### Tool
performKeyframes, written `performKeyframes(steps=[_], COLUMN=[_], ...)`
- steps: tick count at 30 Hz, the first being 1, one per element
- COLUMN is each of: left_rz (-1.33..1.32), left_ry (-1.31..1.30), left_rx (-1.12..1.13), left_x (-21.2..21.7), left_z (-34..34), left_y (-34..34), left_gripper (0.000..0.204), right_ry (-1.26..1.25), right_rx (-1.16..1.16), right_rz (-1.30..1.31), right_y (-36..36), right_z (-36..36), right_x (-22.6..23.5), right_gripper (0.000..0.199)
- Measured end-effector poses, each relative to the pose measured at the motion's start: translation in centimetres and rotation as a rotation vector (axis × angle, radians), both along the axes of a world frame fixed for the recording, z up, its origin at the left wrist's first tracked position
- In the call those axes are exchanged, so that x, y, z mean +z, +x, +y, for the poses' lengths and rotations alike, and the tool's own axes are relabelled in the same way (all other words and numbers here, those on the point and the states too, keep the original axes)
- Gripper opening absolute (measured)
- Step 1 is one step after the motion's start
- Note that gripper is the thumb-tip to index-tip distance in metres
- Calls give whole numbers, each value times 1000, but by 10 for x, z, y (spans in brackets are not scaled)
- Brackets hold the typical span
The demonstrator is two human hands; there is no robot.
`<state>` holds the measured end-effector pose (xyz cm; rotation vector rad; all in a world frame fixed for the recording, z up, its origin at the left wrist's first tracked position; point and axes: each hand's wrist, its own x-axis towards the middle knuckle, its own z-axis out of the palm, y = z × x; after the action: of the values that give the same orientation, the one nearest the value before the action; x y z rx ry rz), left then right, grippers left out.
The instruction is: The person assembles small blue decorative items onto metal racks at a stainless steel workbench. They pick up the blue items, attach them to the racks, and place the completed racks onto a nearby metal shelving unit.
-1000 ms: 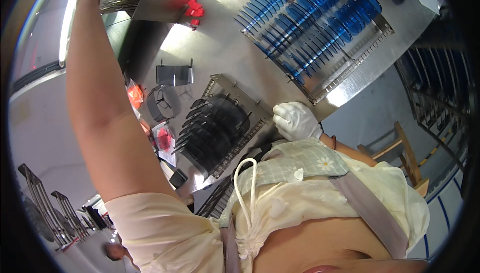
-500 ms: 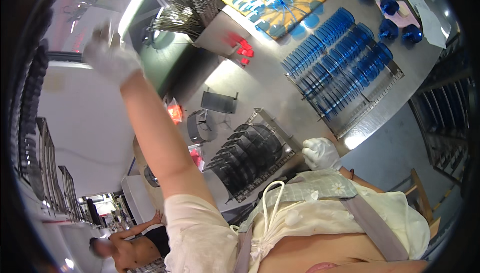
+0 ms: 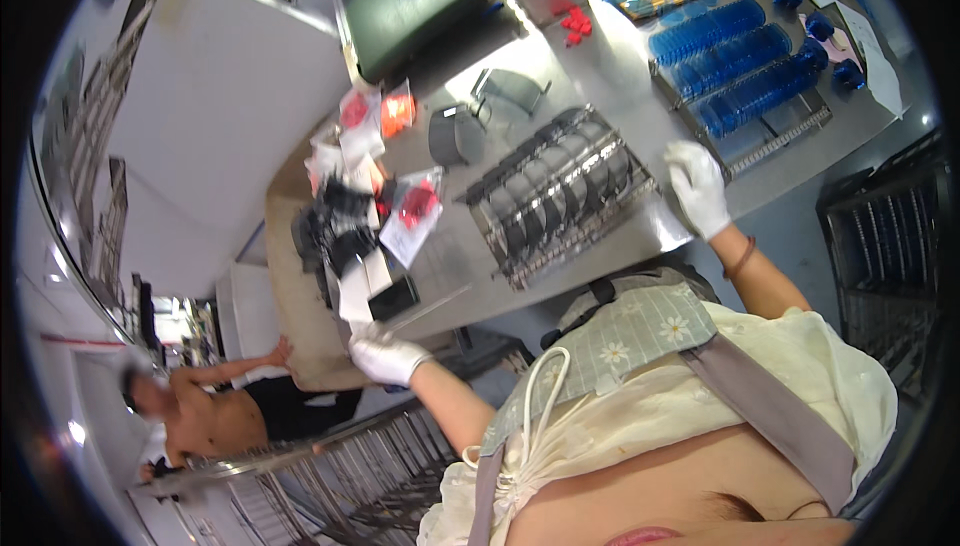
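Grasping a thin rod [image 3: 430, 308] in the grip of the left hand [image 3: 390, 356], over the table [image 3: 450, 256], apparently by one end to free its length. Looking straight and pale. Curling the right hand [image 3: 700, 191], impossible to tell if empty, beside a rack [image 3: 585, 233] of dark curved pieces [image 3: 535, 218], probably slotted apart against scratching.
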<state>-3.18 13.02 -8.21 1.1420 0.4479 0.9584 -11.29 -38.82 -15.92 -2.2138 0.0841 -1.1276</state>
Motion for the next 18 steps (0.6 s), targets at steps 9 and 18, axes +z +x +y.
performKeyframes(steps=[9,18], left_rz=[76,59], left_ry=[-90,-122], left_rx=[-321,-386], left_x=[-73,-67], left_z=[-42,-30], left_y=[-35,-69], left_gripper=[15,11], right_ry=[-729,-898], right_rx=[434,380], right_rz=[481,732], right_y=[98,109], right_z=[177,202], right_x=[97,75], right_gripper=[66,76])
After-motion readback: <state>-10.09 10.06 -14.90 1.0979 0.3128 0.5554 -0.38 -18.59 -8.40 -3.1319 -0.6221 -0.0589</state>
